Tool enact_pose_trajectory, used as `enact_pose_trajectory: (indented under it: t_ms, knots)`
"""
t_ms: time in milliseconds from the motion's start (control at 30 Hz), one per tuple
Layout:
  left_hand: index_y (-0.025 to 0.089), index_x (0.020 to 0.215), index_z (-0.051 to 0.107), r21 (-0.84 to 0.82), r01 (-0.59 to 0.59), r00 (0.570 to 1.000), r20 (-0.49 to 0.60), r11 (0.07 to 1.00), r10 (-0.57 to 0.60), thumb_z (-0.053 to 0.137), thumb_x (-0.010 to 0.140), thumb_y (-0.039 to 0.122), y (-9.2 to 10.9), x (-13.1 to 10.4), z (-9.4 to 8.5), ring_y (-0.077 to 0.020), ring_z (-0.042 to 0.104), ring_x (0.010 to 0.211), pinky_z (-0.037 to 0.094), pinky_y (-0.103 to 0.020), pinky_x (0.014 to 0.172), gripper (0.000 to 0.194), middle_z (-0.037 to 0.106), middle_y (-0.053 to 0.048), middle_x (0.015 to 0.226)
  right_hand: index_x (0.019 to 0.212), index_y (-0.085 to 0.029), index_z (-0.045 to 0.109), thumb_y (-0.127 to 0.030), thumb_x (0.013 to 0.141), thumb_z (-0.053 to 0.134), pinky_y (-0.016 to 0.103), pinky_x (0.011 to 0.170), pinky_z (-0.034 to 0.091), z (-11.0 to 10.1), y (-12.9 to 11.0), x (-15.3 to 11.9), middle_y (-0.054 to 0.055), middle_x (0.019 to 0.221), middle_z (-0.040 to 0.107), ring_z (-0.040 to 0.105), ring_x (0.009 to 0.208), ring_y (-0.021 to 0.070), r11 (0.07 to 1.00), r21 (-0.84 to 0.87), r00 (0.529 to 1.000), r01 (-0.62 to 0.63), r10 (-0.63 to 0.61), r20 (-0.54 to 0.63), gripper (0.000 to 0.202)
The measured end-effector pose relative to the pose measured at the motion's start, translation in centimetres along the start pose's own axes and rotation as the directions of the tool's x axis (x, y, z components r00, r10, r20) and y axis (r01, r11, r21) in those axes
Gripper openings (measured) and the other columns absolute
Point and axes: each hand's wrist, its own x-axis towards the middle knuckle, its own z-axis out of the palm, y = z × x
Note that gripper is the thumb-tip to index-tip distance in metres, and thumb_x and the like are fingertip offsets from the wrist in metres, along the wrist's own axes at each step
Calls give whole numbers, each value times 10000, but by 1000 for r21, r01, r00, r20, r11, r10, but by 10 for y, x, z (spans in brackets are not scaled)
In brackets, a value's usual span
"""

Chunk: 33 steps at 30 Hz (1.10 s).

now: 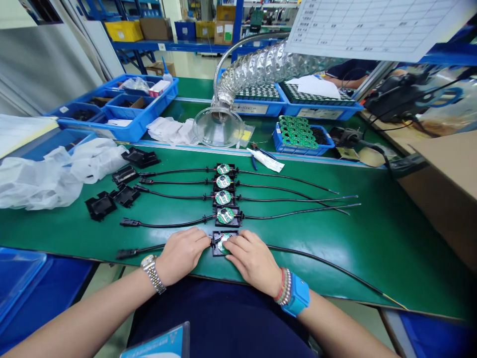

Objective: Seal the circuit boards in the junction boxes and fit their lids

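A small black plastic housing lies at the front of the green bench, with a round green circuit board inside. My left hand is closed at the housing's left side, fingertips pinching the black cable where it enters. My right hand rests over the right side, its fingertips pressed on the board and covering part of it. From under that hand another black cable runs right to bare wire ends. Behind, several similar housings with boards stand in a column, each with cables on both sides.
Loose black plastic covers and white wrapping lie left. A fume extractor hood hangs behind the column. Near it are a white tube, pliers and a blue basket of circuit boards. A cardboard box stands right.
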Motion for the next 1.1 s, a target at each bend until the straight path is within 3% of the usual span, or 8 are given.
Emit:
enact_pose_trajectory:
  t_ms: [233,467,567,667,767,867,1000,1100]
  knots:
    - [184,757,603,-84,-57,996,71,995,63,384,888,151,-9,7,2,-129,519,658,402,-237,592,258,592,-4,694,1223,-221,487,-253,889,465,326,698,376,-3,-4,5,72,950,546,395,819,196,999,-27,996,-42,44,81,337]
    - [147,714,560,89,-156,985,87,984,149,426,847,97,1,6,9,-177,503,652,390,-277,547,196,555,-39,668,1170,-221,545,-292,879,485,330,676,370,-3,-9,10,85,887,522,402,789,197,995,-88,995,-53,60,82,306]
    - [157,751,561,61,-81,990,120,995,74,425,863,120,-1,4,8,-173,520,671,422,-278,578,180,562,-34,688,1176,-215,531,-272,879,479,344,692,393,-2,-8,9,86,900,533,420,809,205,998,-25,996,-62,64,56,307]
    - [173,914,562,-62,34,990,139,998,-26,470,863,218,-7,-1,1,-182,557,816,469,-296,689,115,604,-50,874,1202,-188,470,-249,864,500,363,764,429,-2,-2,3,87,972,542,451,869,207,982,174,997,-73,71,20,345]
    - [176,1140,479,-142,58,993,110,988,-43,530,829,352,-7,-6,-5,-220,508,1051,460,-344,846,361,520,-96,1196,1199,-170,428,-227,828,543,380,881,424,-6,5,-7,115,1139,487,454,1018,221,947,312,996,-75,87,-26,393]
    - [199,1202,458,-114,23,996,86,993,-13,525,825,419,0,-6,-3,-255,478,1099,445,-394,876,441,432,-109,1310,1205,-165,409,-170,813,531,377,944,402,-11,9,-17,133,1219,425,428,1110,222,935,340,992,-98,117,-36,411]
    - [256,1208,479,-88,-17,996,90,996,25,501,846,400,9,2,8,-256,488,1033,446,-411,834,390,469,-94,1253,1098,-168,487,-132,845,471,358,851,450,-9,17,-21,105,1031,526,500,969,201,942,293,977,-164,195,-81,256]
    - [271,1182,509,-107,-32,996,78,994,40,494,851,386,12,8,15,-240,482,983,440,-395,812,351,502,-92,1164,990,-176,554,-132,880,436,318,728,463,-1,23,-20,69,866,561,513,809,175,962,245,980,-119,154,-128,167]
